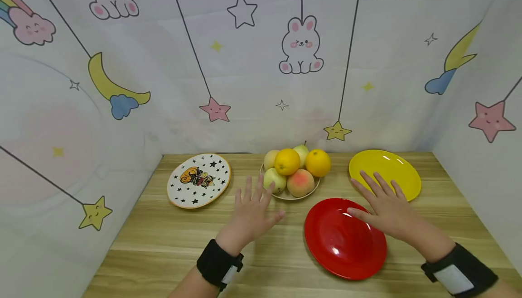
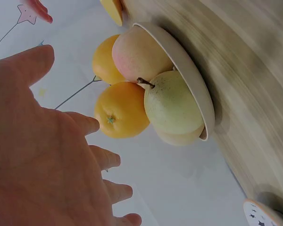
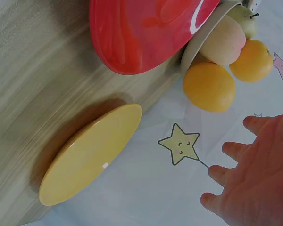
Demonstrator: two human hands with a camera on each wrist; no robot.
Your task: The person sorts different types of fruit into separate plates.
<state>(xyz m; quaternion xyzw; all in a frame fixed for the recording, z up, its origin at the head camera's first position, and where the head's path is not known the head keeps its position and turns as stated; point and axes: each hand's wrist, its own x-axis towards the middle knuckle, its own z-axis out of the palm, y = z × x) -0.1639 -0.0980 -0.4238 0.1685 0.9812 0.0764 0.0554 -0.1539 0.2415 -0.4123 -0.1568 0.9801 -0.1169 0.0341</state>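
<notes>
My left hand [image 1: 251, 214] hovers with spread fingers just in front of a shallow bowl [image 1: 290, 197] heaped with fruit. Two oranges [image 1: 287, 161] lie on top, with a peach [image 1: 301, 183] and a green pear [image 1: 274, 180] at the front. Behind them show another pear [image 1: 302, 153] and a pale round fruit [image 1: 270, 159]. In the head view, my right hand [image 1: 389, 212] is held above the table with fingers spread, its thumb over the edge of a red plate [image 1: 344, 243]. Its fingertips overlap a yellow plate [image 1: 387, 171] behind. Neither hand holds anything.
A white plate [image 1: 200, 180] with black stars and a pumpkin drawing lies at the back left of the wooden table [image 1: 163, 243]. White printed cloth [image 1: 253, 71] rises behind the table and along both sides. Black bands [image 1: 220, 261] wrap both wrists.
</notes>
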